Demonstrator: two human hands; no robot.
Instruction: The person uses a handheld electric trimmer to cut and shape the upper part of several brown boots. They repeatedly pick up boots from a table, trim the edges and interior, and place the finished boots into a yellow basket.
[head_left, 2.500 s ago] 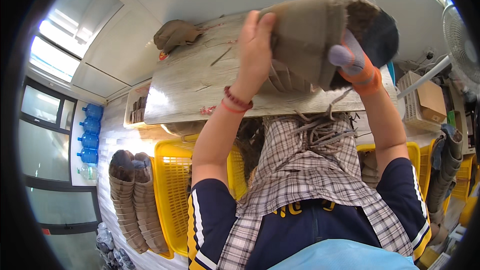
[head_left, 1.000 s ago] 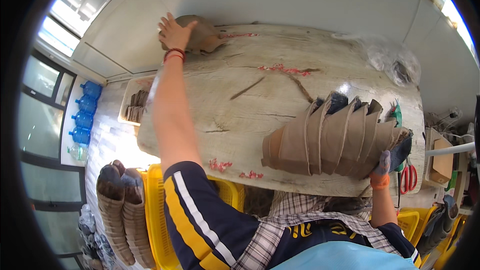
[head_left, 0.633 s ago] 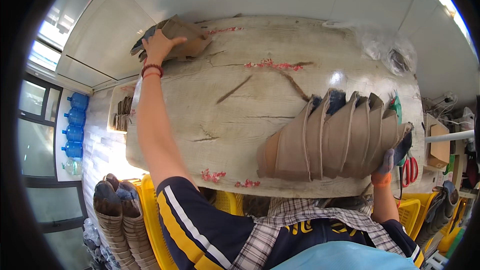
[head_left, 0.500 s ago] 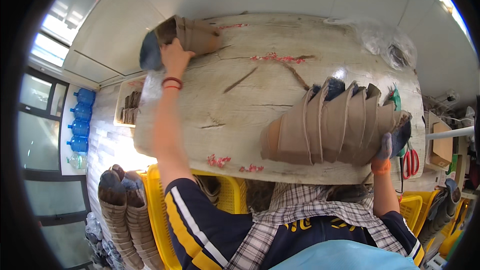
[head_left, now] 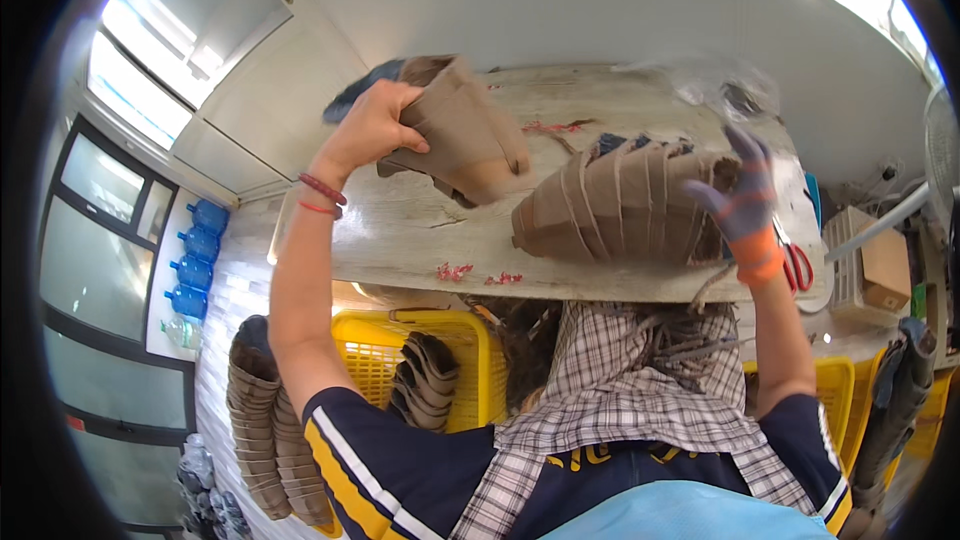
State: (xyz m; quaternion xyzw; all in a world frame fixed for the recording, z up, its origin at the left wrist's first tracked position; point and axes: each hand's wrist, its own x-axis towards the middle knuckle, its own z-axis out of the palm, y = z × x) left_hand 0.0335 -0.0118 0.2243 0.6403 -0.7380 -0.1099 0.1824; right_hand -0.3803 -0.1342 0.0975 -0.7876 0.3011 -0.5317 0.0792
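Bare except for red bracelets, my left hand (head_left: 375,130) grips a short stack of nested brown suede-like pieces (head_left: 470,130). That stack has dark furry lining at its wide end and is tilted above the left part of the worktable (head_left: 385,240), blurred by motion. A longer stack of similar nested pieces (head_left: 620,205) lies on its side on the table's right half, narrow end to the left. Beside its wide right end, my right hand (head_left: 745,200), in a grey glove with an orange cuff, is raised with fingers spread, holding nothing.
Red-handled scissors (head_left: 799,268) lie at the table's right edge. A clear plastic bag (head_left: 715,90) sits at the back right. Red scraps (head_left: 455,272) dot the tabletop. A yellow basket (head_left: 492,370) with nested pieces stands below the front edge; tall stacks (head_left: 255,430) stand at lower left.
My left hand has lifted the short stack from the far left corner and brought it rightward. My right hand has left the long stack's end and risen with fingers spread. The view has shifted.
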